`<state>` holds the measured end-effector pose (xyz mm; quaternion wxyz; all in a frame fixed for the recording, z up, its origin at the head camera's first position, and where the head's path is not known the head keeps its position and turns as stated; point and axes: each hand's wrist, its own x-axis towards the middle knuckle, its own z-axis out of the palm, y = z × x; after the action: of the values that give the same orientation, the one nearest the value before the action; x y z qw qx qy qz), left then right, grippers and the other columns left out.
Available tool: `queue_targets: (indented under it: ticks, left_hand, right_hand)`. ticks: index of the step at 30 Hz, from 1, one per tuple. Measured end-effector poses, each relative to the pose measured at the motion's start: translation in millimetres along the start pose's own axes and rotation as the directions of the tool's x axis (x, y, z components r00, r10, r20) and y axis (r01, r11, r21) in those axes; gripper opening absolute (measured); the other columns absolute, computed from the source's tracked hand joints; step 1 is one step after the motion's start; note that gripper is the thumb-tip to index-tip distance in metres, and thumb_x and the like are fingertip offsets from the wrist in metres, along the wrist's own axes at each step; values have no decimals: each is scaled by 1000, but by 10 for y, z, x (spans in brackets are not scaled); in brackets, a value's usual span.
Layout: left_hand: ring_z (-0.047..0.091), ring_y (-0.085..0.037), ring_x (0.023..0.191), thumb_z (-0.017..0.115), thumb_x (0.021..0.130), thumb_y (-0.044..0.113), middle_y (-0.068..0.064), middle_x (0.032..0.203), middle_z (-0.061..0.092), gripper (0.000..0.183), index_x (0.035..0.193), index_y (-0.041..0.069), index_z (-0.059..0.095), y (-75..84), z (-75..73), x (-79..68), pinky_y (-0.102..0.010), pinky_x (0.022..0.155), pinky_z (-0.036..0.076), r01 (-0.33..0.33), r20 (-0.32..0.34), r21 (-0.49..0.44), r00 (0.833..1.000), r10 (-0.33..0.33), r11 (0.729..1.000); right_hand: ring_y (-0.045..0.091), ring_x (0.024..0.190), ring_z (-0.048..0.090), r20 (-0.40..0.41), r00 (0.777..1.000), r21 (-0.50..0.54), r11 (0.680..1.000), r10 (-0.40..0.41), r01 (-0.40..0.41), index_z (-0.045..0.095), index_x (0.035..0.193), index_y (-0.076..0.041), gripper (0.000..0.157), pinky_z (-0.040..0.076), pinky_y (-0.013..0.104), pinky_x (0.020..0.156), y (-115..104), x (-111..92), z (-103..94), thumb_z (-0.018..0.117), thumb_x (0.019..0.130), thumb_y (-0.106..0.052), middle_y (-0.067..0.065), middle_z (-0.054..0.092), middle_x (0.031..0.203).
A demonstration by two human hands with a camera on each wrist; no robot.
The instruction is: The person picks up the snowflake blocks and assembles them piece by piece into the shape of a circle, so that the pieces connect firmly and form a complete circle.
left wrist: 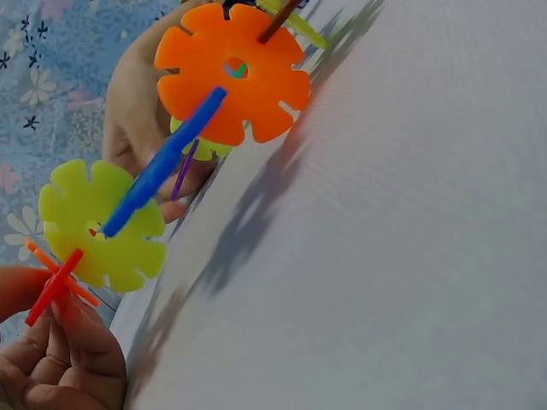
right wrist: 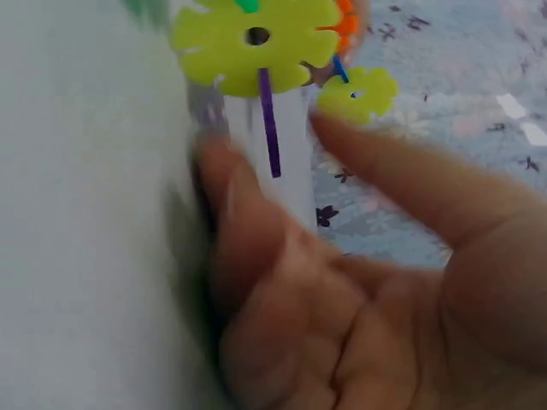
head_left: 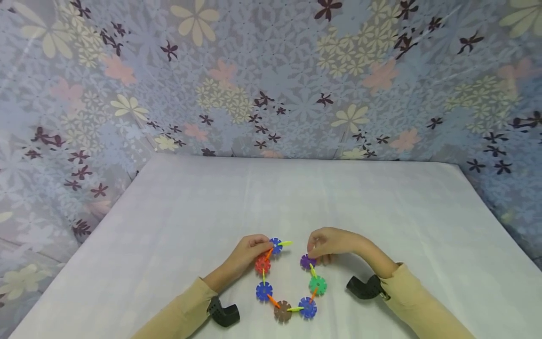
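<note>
Low in the middle of the head view, on the white table [head_left: 178,226], lies an open ring of snowflake discs [head_left: 282,310]. Left hand [head_left: 247,254] fingers pinch its blue end disc [head_left: 275,245]; right hand [head_left: 332,244] fingers curl over the purple end disc [head_left: 306,262].

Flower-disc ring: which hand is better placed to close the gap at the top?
Probably the left hand: it grips the blue disc whose yellow stick points across the gap. The right hand only steadies the purple disc.
</note>
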<state>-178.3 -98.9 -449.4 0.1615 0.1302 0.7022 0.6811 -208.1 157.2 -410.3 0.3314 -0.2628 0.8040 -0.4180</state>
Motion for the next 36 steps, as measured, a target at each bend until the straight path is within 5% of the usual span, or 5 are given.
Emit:
queue_targets:
  ticks: [4, 9, 17, 27, 36]
  left_hand:
    - [45, -5, 58, 58, 86, 10, 2, 68, 54, 19, 86, -10, 58, 1, -1, -3, -18, 54, 38, 24, -14, -32, 1000, -25, 999]
    - [47, -5, 61, 58, 86, 9, 1, 70, 56, 21, 91, -12, 58, 8, 4, -8, -18, 55, 39, 43, -8, -26, 999, -43, 999]
    - [47, -7, 63, 59, 86, 10, 1, 71, 57, 23, 93, -13, 59, 9, 1, -1, -18, 57, 40, 34, -17, 2, 999, -34, 999]
    - [46, -5, 61, 54, 87, 3, 2, 70, 56, 20, 93, -17, 56, 260, 59, -104, -18, 57, 39, 24, -11, 8, 1000, -23, 1000]
    - [46, -5, 61, 53, 88, 2, 2, 70, 55, 19, 93, -16, 56, 265, 65, -114, -17, 56, 38, 9, 0, 19, 1000, -9, 1000]
  right_hand:
    - [15, 55, 56, 135, 990, 245, 969, -41, 7, 50, 95, 3, 19, 43, 23, 49, 34, 39, 6, 60, 84, -7, 10, 60, 70]
    - [14, 57, 55, 60, 992, 370, 926, -108, 79, 49, 94, 5, 13, 45, 22, 51, 82, 90, 11, 55, 87, -4, 9, 57, 69]
    - [11, 56, 53, -45, 990, 434, 890, -132, 139, 53, 91, 5, 13, 44, 23, 52, 89, 127, 39, 55, 87, -8, 6, 55, 68]
    - [10, 52, 49, -103, 991, 428, 896, -83, 119, 58, 91, 6, 17, 43, 22, 49, 67, 149, 81, 56, 87, -10, 4, 54, 64]
    - [7, 48, 46, -118, 990, 457, 881, -74, 120, 60, 91, 7, 17, 41, 20, 46, 61, 149, 105, 57, 85, -9, 2, 54, 61]
